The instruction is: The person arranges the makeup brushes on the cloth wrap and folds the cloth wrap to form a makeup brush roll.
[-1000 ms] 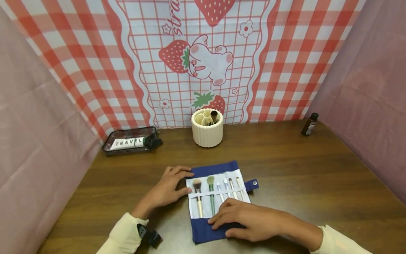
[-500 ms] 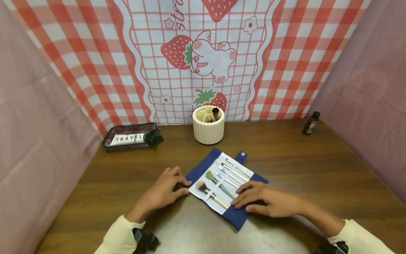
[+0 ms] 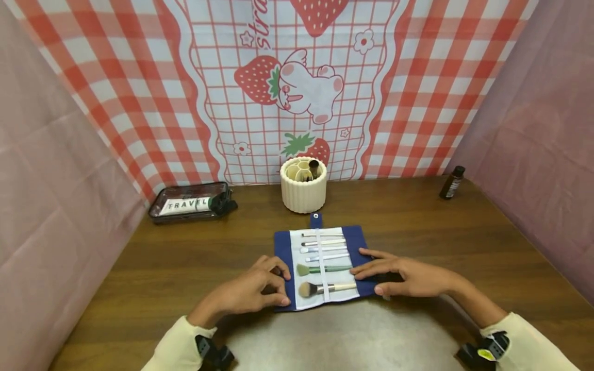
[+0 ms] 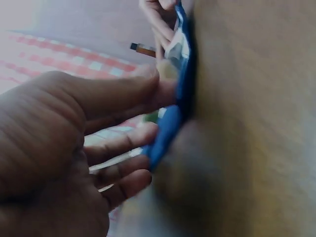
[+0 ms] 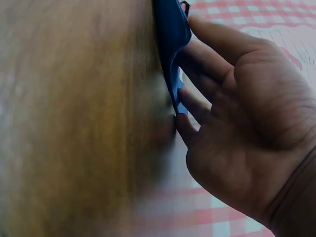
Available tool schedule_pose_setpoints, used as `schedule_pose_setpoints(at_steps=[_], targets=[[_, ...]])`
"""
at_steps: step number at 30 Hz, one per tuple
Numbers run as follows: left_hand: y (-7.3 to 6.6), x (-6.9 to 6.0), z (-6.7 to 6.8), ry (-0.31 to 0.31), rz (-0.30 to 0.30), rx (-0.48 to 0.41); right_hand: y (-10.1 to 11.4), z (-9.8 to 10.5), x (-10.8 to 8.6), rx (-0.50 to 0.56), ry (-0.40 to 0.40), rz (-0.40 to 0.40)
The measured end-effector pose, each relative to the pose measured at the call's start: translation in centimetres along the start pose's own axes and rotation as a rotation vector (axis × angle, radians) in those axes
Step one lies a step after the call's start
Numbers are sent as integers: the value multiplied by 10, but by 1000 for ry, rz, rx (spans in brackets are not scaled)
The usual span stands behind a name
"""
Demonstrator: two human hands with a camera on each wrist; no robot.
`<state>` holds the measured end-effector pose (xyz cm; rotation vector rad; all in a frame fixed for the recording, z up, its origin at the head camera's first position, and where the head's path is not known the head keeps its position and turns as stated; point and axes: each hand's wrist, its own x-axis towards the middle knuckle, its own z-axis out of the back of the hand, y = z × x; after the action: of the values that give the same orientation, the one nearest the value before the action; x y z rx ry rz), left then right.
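Note:
A navy fabric brush roll (image 3: 282, 244) lies unfolded on the table, its white inside facing up. Several makeup brushes lie crosswise under its white elastic band, among them a large tan-haired brush (image 3: 308, 289) nearest the person and a green brush (image 3: 303, 269). A snap tab (image 3: 316, 220) points away from the person. My left hand (image 3: 252, 286) touches the roll's left navy edge with thumb and fingers, loosely bent. Across the right navy flap rest the outstretched fingers of my right hand (image 3: 408, 275). In the right wrist view, the fingertips meet the navy cloth (image 5: 173, 37).
Behind the roll, close to its tab, stands a cream ribbed holder (image 3: 303, 196) with a dark brush in it. A clear black-edged pouch (image 3: 190, 203) with a tube lies back left. A small dark bottle (image 3: 452, 183) stands back right. Curtains border the table.
The brush roll has turned counterclockwise, its snap tab swinging from the right side to the far side. Both hands have moved with it, and the right hand now lies farther right.

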<state>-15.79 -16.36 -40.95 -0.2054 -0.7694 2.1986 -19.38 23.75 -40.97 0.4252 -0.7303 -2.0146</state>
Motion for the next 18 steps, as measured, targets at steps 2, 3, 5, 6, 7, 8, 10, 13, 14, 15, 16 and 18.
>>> schedule_pose_setpoints(at_steps=[2,3,5,6,7,8,10,13,14,15,16,18], targets=[[3,1,-2,-2,-6,-6,-2,0,-1,14,16,2],[5,2,-3,-2,-8,1,-3,0,-1,12,18,10],[6,4,-4,-3,-2,26,-4,0,0,6,19,23],[7,5,-5,-3,-1,40,-5,1,0,6,17,27],[7,6,-5,0,-1,51,-5,1,0,6,12,31],[7,6,-5,1,1,61,-5,2,1,9,6,32],[8,7,-5,-6,9,53,-6,2,1,17,-7,33],[9,7,-4,-36,18,4,-8,2,1,22,-42,28],[10,6,-4,-53,28,-15,-8,2,1,19,-56,25],[10,6,-5,-71,35,-28,-10,1,1,14,-72,24],[10,6,-6,-89,45,-29,-11,0,1,7,-87,23],[10,7,-8,-128,72,-14,-13,-2,1,4,-114,9]])
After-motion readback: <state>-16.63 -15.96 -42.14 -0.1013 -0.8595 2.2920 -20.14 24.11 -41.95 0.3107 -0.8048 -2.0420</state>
